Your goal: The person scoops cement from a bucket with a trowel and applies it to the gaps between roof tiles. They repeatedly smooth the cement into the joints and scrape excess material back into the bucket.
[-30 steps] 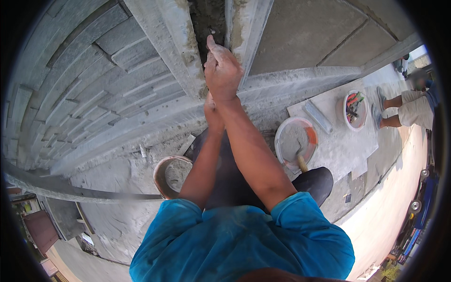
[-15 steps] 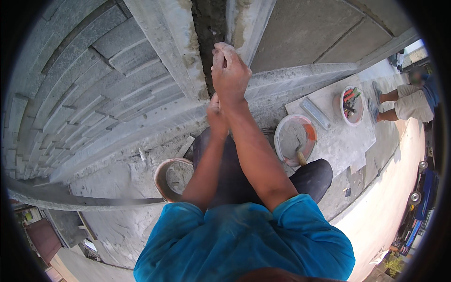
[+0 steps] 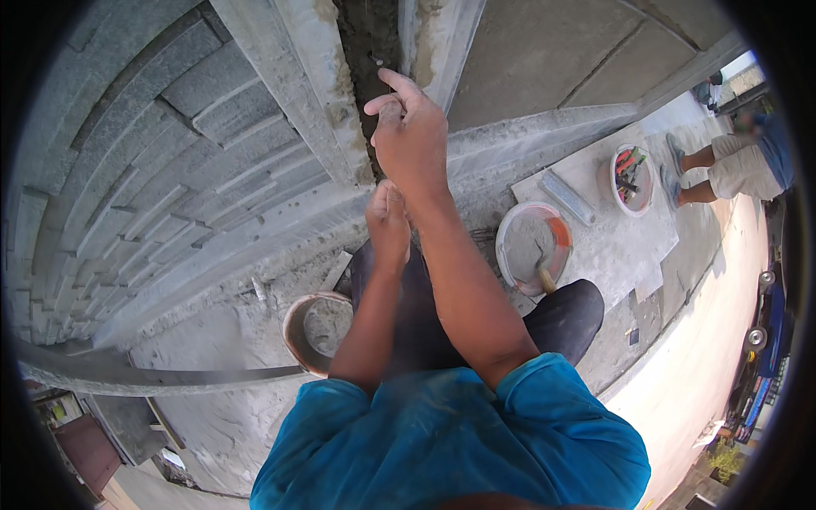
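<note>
Two hands of mine are up at the dark vertical gap [image 3: 371, 51] between the grey stone-clad wall [image 3: 170, 161] and a pale concrete post [image 3: 438, 34]. My right hand [image 3: 414, 136] is the higher one, its back toward me, fingers curled loosely with the index fingertip and thumb drawn close together right at the edge of the gap; whether they pinch anything I cannot tell, since nothing shows between them. My left hand [image 3: 388, 223] sits just below it, near the right wrist, fingers bunched together and pointing up, and I cannot make out anything held in it either. Rough mortar lines the inside of the gap.

Below my arms I see my dark trousers and blue shirt sleeves. By my left knee a round rusty-rimmed bucket [image 3: 316, 330] stands on the dusty concrete ledge [image 3: 212, 399], with grey mortar inside. By my right knee a white bucket [image 3: 534, 246] with an orange patch on its rim holds wet mortar and a wooden-handled tool [image 3: 544, 274]. Further right a flat grey slab [image 3: 612, 229] carries a pale bar-shaped tool [image 3: 568, 197], and beside it a white basin [image 3: 633, 177] holds red and green hand tools. Another person's bare legs [image 3: 710, 174] stand just past that basin, at the picture's right edge.
</note>
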Demonstrator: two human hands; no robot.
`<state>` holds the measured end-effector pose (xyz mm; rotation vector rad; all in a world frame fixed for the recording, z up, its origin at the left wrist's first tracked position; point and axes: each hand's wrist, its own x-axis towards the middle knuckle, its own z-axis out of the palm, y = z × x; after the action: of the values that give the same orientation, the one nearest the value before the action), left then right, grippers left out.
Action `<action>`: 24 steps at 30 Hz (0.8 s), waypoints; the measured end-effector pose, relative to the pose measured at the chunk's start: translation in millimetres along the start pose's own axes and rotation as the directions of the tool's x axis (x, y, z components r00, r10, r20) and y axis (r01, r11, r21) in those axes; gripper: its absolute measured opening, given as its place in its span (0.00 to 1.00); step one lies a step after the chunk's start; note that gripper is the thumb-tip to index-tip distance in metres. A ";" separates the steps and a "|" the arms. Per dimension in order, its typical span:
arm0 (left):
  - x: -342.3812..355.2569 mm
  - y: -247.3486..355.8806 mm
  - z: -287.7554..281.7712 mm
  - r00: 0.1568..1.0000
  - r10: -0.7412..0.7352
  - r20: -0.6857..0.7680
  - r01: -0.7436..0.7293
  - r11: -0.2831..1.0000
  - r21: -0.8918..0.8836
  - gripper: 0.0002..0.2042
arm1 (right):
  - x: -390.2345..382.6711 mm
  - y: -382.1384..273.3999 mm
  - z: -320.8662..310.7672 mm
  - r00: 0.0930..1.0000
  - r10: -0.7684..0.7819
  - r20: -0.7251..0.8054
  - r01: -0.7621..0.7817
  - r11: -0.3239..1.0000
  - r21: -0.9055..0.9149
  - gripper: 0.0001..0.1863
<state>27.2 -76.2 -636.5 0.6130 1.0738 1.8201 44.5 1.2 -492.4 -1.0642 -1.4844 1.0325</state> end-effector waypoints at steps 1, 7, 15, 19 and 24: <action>-1.4 3.1 2.4 0.999 -0.039 0.010 0.039 0.998 -0.051 0.14 | 1.5 0.9 -0.4 0.998 -0.049 -0.024 0.047 0.996 -0.069 0.21; -4.3 13.4 9.4 0.996 -0.087 0.034 0.090 0.992 -0.092 0.14 | 1.5 -4.2 -0.4 0.975 -0.158 -0.153 0.131 0.976 -0.173 0.20; -3.5 25.8 17.4 0.994 -0.040 0.099 0.042 0.999 -0.014 0.19 | 10.1 -10.1 4.1 0.857 -0.487 -0.172 0.367 0.809 -0.459 0.25; -4.0 26.8 21.7 0.990 -0.080 0.116 0.093 0.990 -0.109 0.19 | 17.0 -25.3 4.1 0.888 -0.455 -0.067 0.332 0.735 -0.591 0.28; -5.4 27.6 20.8 0.992 -0.101 0.072 0.105 0.993 -0.046 0.19 | 16.3 -31.4 12.5 0.952 -0.294 0.085 0.284 0.743 -0.606 0.24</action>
<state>33.0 -78.1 -602.1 0.5761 0.9929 1.7192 26.7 8.0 -460.1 -1.2178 -1.9651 0.3026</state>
